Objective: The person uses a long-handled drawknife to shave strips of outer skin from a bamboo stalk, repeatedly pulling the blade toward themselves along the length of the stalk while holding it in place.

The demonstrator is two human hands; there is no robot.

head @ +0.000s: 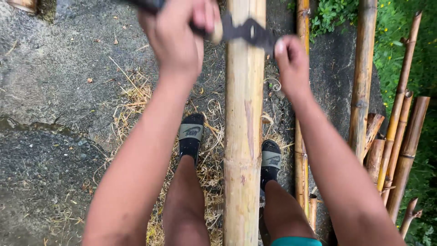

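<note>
My left hand [180, 34] is clenched on the handle and my right hand [291, 59] grips the far end of a dark blade [248, 31] lying crosswise on the bamboo pole [243, 136], which runs lengthwise between my feet.

Spare bamboo poles [400, 136] are leaning by the green weeds [396, 27], and dry shavings [132, 100] are littering the wet concrete ground [50, 77].
</note>
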